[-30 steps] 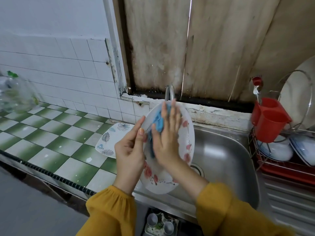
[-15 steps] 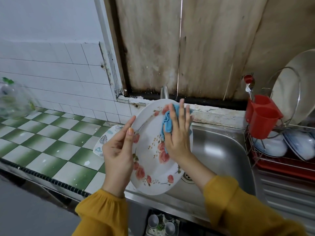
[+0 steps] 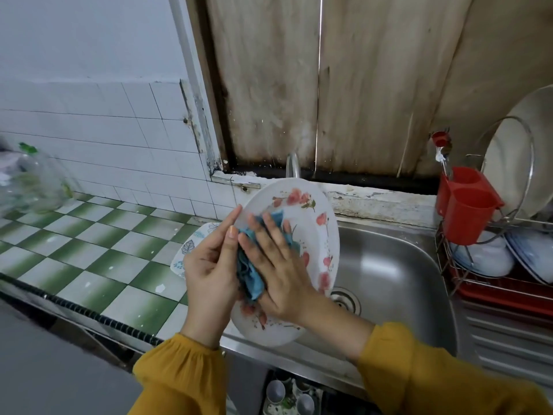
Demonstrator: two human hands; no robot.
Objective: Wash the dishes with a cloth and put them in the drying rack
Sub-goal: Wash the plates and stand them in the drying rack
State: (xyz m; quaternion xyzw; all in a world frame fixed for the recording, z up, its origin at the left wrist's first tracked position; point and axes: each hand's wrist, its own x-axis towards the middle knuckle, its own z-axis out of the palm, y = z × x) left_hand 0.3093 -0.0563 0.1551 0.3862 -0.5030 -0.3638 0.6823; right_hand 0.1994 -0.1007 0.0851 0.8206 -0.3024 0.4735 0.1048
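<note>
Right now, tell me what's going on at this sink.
A person is washing a floral plate over the steel sink. The left hand grips the plate's left rim, while the right hand presses a blue cloth flat against its face. A leaf-patterned plate lies on the tiled counter behind it; the drying rack at right holds dishes.

Mustard-yellow long sleeves (image 3: 179, 375); gathered cuffs (image 3: 196, 342); left thumbnail (image 3: 232, 232) perhaps painted peach.

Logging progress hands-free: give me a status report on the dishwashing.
Left hand grips floral plate rim, over sink. Right hand flat, pressing blue cloth on plate face. Drying rack part full; nothing blocking the way.
</note>
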